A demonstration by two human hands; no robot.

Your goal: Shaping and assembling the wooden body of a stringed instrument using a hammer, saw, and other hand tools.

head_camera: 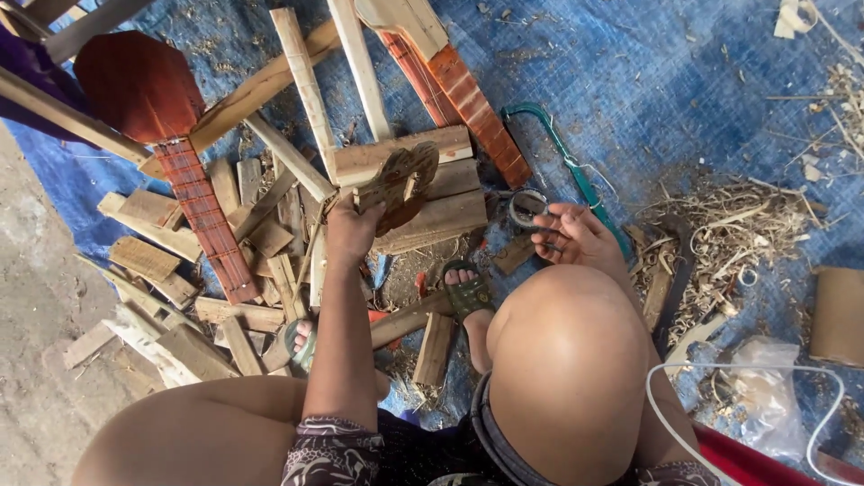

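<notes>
My left hand (349, 229) grips a small carved wooden piece (397, 183) with rounded lobes, held up over a stack of rough wooden blocks (432, 209). My right hand (573, 236) hovers just right of it, fingers spread and holding nothing, beside a roll of tape (526, 207) lying on the blue tarp (648, 99). A green-framed hand saw (567, 166) lies just beyond the right hand. My knees and sandalled feet (468, 290) fill the lower part of the view.
Many wood offcuts and slats (207, 261) lie scattered at left. Two reddish fretted instrument necks (202, 211) (468, 99) rest among them. Wood shavings (733, 229) pile at right, with a plastic bag (765, 387), a white cable (747, 369) and bare concrete (36, 306) at far left.
</notes>
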